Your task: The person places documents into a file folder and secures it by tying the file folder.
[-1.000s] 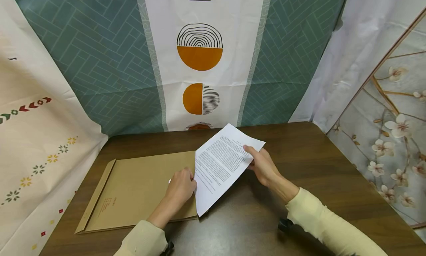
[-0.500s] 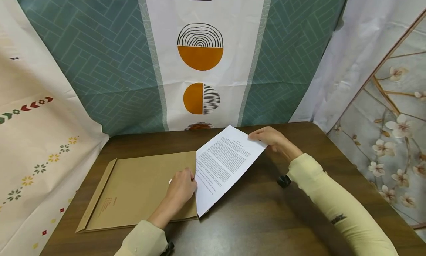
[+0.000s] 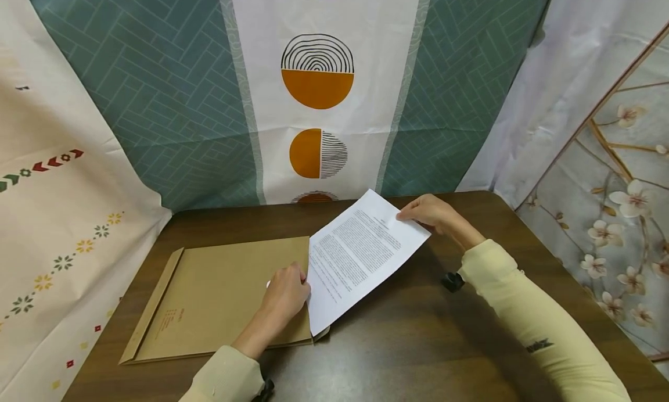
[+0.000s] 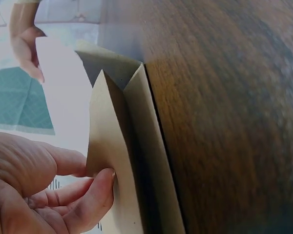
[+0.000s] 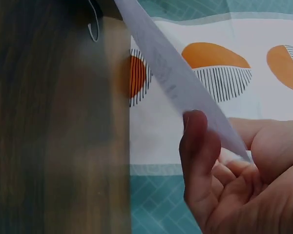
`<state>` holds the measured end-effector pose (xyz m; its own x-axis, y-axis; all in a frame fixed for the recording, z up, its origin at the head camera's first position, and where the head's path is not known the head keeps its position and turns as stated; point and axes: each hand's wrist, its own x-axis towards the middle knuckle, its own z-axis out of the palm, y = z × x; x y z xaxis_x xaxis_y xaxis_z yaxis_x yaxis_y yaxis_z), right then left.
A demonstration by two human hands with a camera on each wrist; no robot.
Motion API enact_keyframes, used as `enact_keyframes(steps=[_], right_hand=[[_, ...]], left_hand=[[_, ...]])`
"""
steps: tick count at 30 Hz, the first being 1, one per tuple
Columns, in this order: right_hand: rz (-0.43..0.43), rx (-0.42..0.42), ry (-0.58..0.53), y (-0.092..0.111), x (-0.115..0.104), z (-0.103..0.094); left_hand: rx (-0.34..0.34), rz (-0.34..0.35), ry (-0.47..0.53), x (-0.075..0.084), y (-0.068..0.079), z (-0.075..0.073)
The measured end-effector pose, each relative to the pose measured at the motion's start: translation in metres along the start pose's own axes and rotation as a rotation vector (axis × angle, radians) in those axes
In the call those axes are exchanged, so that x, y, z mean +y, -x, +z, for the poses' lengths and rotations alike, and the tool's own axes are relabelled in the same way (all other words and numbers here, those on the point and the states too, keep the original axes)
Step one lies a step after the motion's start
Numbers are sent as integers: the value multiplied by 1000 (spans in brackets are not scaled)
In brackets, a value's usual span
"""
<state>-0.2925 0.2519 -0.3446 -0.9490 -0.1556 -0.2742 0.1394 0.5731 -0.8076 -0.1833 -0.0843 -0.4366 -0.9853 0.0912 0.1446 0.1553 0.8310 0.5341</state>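
A flat brown kraft paper envelope [image 3: 225, 297] lies on the table, its mouth facing right. My left hand [image 3: 284, 291] pinches the rim of that mouth between thumb and fingers; the left wrist view shows the top layer of the envelope [image 4: 105, 122] lifted from the bottom one. A white printed sheet of paper [image 3: 355, 259] slants up out of the mouth, its lower end hidden inside. Near the sheet's upper right edge my right hand [image 3: 431, 213] pinches it, and the right wrist view shows the paper [image 5: 173, 68] nearly edge-on between thumb and fingers.
The dark wooden table [image 3: 407, 355] extends to the right of the envelope and in front of it. A patterned green and white cloth [image 3: 324, 117] hangs behind the far edge. More cloth hangs at the left [image 3: 68, 228] and right sides.
My right hand has shifted its grip upward along the sheet's right edge, then moved slightly right. The sheet has slid a little farther out. My left hand stays at the envelope's mouth.
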Motion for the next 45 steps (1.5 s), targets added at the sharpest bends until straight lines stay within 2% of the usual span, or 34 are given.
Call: enact_keyframes(steps=[5,11,20,23,29,32,39,42,45], right_hand=[[-38,-84,22,6,-2,-6],[-50,-90,-8,14,-2,-8],[-53,-175,-275,32,5,-4],[-61,-172,-308,36,6,-3],[-118,-123,-304,41,7,0],[-110,-143,-320,43,7,5],[-92,-279,-374,48,12,29],[-96,-321,-336,50,14,44],[-90,-327,-247,54,15,58]], left_hand=[[1,6,11,1,-1,-1],[9,13,7,1,-1,-1],[2,-8,6,3,0,-3],[4,-11,11,4,0,-3],[1,-3,15,3,0,-2],[5,-1,18,3,0,-2],[20,6,32,4,-1,-3],[27,6,41,5,-1,-5],[36,13,47,5,-1,-5]])
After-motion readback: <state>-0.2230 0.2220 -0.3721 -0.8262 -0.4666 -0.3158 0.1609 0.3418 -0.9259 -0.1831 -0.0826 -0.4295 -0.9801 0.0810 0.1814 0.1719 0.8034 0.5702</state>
